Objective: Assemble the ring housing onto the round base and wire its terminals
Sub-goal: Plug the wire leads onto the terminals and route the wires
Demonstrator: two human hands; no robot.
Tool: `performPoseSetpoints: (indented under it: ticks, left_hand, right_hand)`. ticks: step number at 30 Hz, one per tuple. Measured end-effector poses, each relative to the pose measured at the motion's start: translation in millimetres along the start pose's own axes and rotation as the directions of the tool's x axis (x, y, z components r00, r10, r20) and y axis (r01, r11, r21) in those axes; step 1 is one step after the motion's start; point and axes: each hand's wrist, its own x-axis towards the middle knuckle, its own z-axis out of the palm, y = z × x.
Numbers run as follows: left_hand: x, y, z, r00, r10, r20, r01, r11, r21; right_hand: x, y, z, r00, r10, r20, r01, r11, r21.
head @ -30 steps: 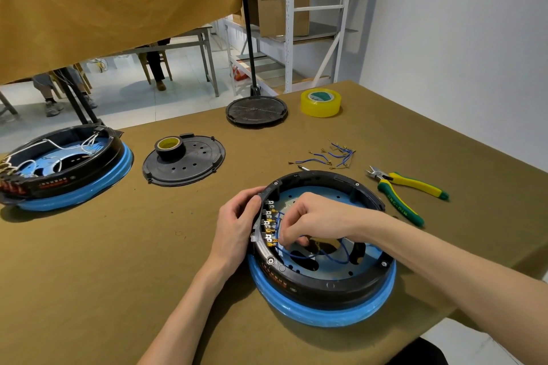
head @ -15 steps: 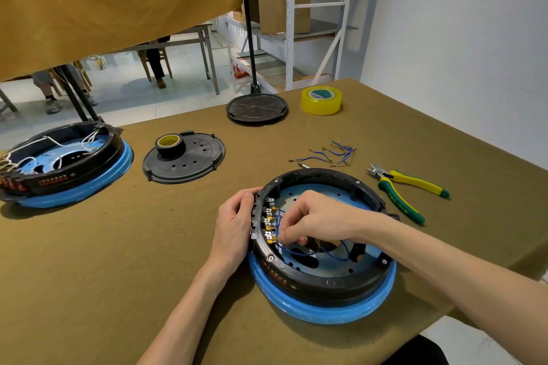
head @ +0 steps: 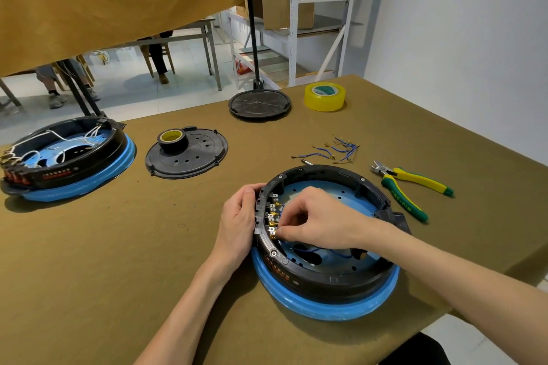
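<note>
A: Where is the ring housing [head: 326,278]?
B: Seated on the blue base [head: 332,307], near table edge.
A: Hands?
B: Left hand [head: 238,224] grips the housing's outer wall; right hand [head: 320,221] pinches a terminal [head: 272,235] inside.

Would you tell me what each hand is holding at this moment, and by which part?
The left hand grips the black ring housing by its outer left rim. The right hand pinches something small at the terminals; what exactly is hidden.
</note>
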Motion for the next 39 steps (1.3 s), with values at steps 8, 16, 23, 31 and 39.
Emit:
performPoseSetpoints:
  ticks: [8,16,23,31,39]
  left_hand:
    - [0.2,0.9,1.3,1.0,-0.013,0.004,0.013,1.0,0.01]
    - [-0.4,0.3,0.5,1.0,-0.011,-0.002,0.011,1.0,0.024]
    - [0.2,-0.3,1.1,1.0,-0.01,0.002,0.01,1.0,0.01]
    - [0.2,-0.4,1.7,1.0,-0.009,0.003,0.009,1.0,-0.018]
    - [0.8,-0.6,2.3,1.0,-0.005,0.002,0.005,1.0,-0.01]
  right_hand:
    - [-8.7,5.7,-4.9,1.0,-0.002,0.01,0.002,1.0,0.02]
    - [-6.4,6.1,-2.4,1.0,-0.001,0.01,0.001,1.0,-0.001]
    - [-8.4,6.7,-3.5,1.0,0.001,0.006,-0.001,1.0,0.031]
    - [-7.0,5.1,-0.8,1.0,-0.009,-0.001,0.009,1.0,0.003]
    - [-8.5,4.3,-3.1,1.0,-0.015,0.01,0.014,1.0,0.02]
